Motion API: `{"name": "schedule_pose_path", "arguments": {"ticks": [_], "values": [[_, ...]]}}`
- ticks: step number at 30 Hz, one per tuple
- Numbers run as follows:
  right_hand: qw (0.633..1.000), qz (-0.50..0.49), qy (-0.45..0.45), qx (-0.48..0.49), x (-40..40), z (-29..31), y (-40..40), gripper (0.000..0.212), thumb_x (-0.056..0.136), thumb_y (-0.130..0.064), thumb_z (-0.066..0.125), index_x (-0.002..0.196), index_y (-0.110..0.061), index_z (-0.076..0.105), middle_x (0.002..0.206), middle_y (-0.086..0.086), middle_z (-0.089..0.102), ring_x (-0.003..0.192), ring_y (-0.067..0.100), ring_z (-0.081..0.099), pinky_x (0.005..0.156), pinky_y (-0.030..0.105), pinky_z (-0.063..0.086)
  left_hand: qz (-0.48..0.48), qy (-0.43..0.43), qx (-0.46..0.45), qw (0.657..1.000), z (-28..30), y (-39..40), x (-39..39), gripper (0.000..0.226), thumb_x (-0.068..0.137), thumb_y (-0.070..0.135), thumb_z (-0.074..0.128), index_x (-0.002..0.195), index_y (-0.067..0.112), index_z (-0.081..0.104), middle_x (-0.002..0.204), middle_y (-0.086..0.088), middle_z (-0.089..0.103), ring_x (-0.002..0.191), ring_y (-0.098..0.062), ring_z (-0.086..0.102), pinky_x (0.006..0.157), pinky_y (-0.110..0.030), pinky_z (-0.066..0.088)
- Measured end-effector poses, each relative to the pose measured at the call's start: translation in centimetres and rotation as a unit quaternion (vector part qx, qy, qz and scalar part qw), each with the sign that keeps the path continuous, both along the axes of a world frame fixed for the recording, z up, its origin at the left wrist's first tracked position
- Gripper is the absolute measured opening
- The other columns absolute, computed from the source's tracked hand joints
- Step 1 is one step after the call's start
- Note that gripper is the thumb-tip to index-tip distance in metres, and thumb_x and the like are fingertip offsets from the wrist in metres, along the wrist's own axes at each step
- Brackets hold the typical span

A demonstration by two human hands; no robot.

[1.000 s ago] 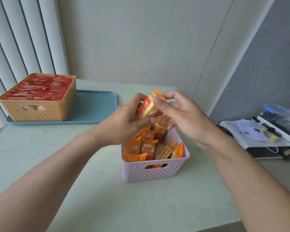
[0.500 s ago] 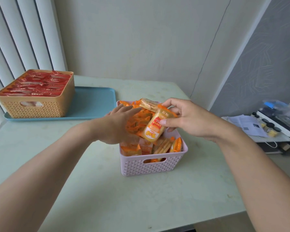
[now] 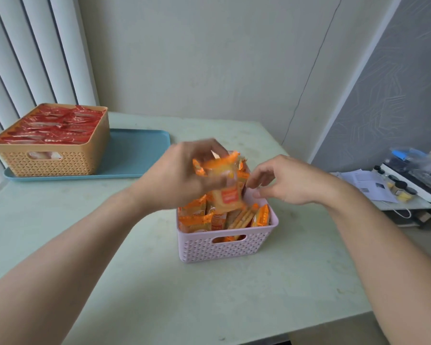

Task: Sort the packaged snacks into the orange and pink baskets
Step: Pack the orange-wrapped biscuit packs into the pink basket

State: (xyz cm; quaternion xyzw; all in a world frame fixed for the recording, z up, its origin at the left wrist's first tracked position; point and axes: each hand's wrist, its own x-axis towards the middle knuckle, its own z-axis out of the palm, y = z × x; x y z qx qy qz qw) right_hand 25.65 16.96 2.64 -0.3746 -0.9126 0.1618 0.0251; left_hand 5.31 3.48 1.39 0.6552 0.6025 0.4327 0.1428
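The pink basket (image 3: pixel 222 247) stands at the middle of the table, filled with orange snack packets (image 3: pixel 197 220). Just above its far side, my left hand (image 3: pixel 182 175) grips a small bunch of orange snack packets (image 3: pixel 222 170), blurred by motion. My right hand (image 3: pixel 284 180) hovers over the basket's far right corner with fingers loosely curled and nothing in them. The orange basket (image 3: pixel 50 163) sits at the far left, packed to the rim with red snack packets (image 3: pixel 52 123).
The orange basket stands on a blue tray (image 3: pixel 137 155) beside vertical blinds. A wall runs behind the table. To the right, past the table's edge, a low shelf (image 3: pixel 408 192) holds papers, small jars and a device.
My right hand let go of the orange packet it held over the pink basket. My left hand rose out of the basket with packets in its grip.
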Motion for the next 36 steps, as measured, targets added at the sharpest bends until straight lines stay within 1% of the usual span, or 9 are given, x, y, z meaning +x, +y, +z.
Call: {"name": "schedule_pose_path", "arguments": {"ticks": [6, 11, 14, 17, 20, 23, 28, 33, 36], "values": [[0.991, 0.018, -0.121, 0.055, -2.8, -1.6, -1.0, 0.015, 0.093, -0.037, 0.066, 0.102, -0.031, 0.078, 0.090, -0.007, 0.072, 0.091, 0.018, 0.065, 0.078, 0.030, 0.053, -0.010, 0.240, -0.116, 0.964, -2.6, 0.7, 1.0, 0.041, 0.081, 0.043, 0.075, 0.122, 0.039, 0.070, 0.111, 0.009, 0.068, 0.102, -0.013, 0.053, 0.086, -0.030, 0.047], [0.964, 0.023, -0.265, 0.004, -4.8, -2.7, -1.6, 0.034, 0.103, -0.028, 0.046, 0.117, -0.009, 0.070, 0.109, 0.009, 0.069, 0.096, 0.028, 0.061, 0.079, 0.032, 0.049, 0.012, 0.236, -0.093, 0.967, -2.9, 1.1, 1.2, 0.044, 0.075, 0.050, 0.078, 0.118, 0.043, 0.072, 0.101, 0.009, 0.067, 0.099, -0.016, 0.055, 0.085, -0.034, 0.048], [0.955, 0.020, -0.295, 0.007, -5.4, -2.7, -1.9, 0.036, 0.102, -0.022, 0.042, 0.124, -0.008, 0.067, 0.121, 0.013, 0.067, 0.102, 0.029, 0.060, 0.083, 0.030, 0.046, 0.033, 0.094, -0.052, 0.994, -2.2, 0.9, 0.9, 0.036, 0.075, 0.041, 0.084, 0.110, 0.034, 0.077, 0.096, 0.011, 0.073, 0.086, -0.005, 0.064, 0.073, -0.012, 0.048], [0.957, 0.046, -0.285, -0.010, -5.5, -2.4, -2.2, 0.028, 0.101, -0.018, 0.049, 0.122, -0.009, 0.065, 0.120, 0.010, 0.067, 0.097, 0.028, 0.057, 0.087, 0.031, 0.047, 0.034, 0.044, -0.050, 0.997, -1.6, 0.7, 1.4, 0.037, 0.075, 0.040, 0.086, 0.109, 0.030, 0.077, 0.092, 0.015, 0.071, 0.083, 0.005, 0.063, 0.072, -0.001, 0.044], [0.955, 0.048, -0.292, -0.011, -5.4, -2.2, -2.3, 0.027, 0.102, -0.014, 0.047, 0.122, -0.007, 0.065, 0.109, 0.006, 0.061, 0.093, 0.026, 0.052, 0.082, 0.029, 0.042, 0.010, 0.063, -0.085, 0.994, -1.8, 0.4, 2.2, 0.040, 0.074, 0.041, 0.086, 0.110, 0.029, 0.075, 0.093, 0.014, 0.071, 0.084, -0.001, 0.064, 0.075, -0.012, 0.049], [0.953, 0.035, -0.301, 0.006, -5.5, -2.3, -2.5, 0.032, 0.103, -0.023, 0.045, 0.122, -0.009, 0.067, 0.124, 0.012, 0.067, 0.104, 0.030, 0.060, 0.085, 0.031, 0.046, 0.006, 0.086, -0.132, 0.987, -1.7, 0.4, 1.6, 0.037, 0.070, 0.041, 0.089, 0.103, 0.033, 0.075, 0.089, 0.017, 0.071, 0.086, -0.008, 0.066, 0.077, -0.024, 0.054], [0.960, 0.007, -0.279, -0.011, -5.5, -2.3, -2.2, 0.035, 0.100, -0.035, 0.051, 0.121, -0.013, 0.069, 0.121, 0.008, 0.068, 0.104, 0.027, 0.061, 0.093, 0.035, 0.051, -0.012, 0.107, -0.148, 0.983, -0.8, 0.0, 0.7, 0.037, 0.068, 0.037, 0.091, 0.102, 0.037, 0.076, 0.089, 0.021, 0.068, 0.083, 0.008, 0.062, 0.063, -0.006, 0.048], [0.982, -0.047, -0.180, -0.041, -5.3, -2.3, -1.6, 0.011, 0.088, -0.025, 0.071, 0.095, -0.016, 0.069, 0.095, 0.001, 0.069, 0.087, 0.021, 0.062, 0.060, 0.026, 0.045, 0.038, 0.166, -0.168, 0.971, -1.2, 0.0, 1.1, 0.045, 0.069, 0.046, 0.087, 0.109, 0.033, 0.073, 0.095, 0.016, 0.065, 0.086, -0.007, 0.062, 0.075, -0.027, 0.056], [0.992, -0.100, -0.063, -0.051, -4.3, -1.9, -1.1, 0.027, 0.075, -0.028, 0.089, 0.087, -0.023, 0.065, 0.089, -0.002, 0.074, 0.069, 0.016, 0.066, 0.060, 0.027, 0.050, 0.039, 0.170, -0.182, 0.968, -0.9, -0.1, 0.9, 0.044, 0.069, 0.048, 0.087, 0.108, 0.034, 0.073, 0.095, 0.016, 0.065, 0.084, -0.005, 0.063, 0.074, -0.030, 0.058]]}}
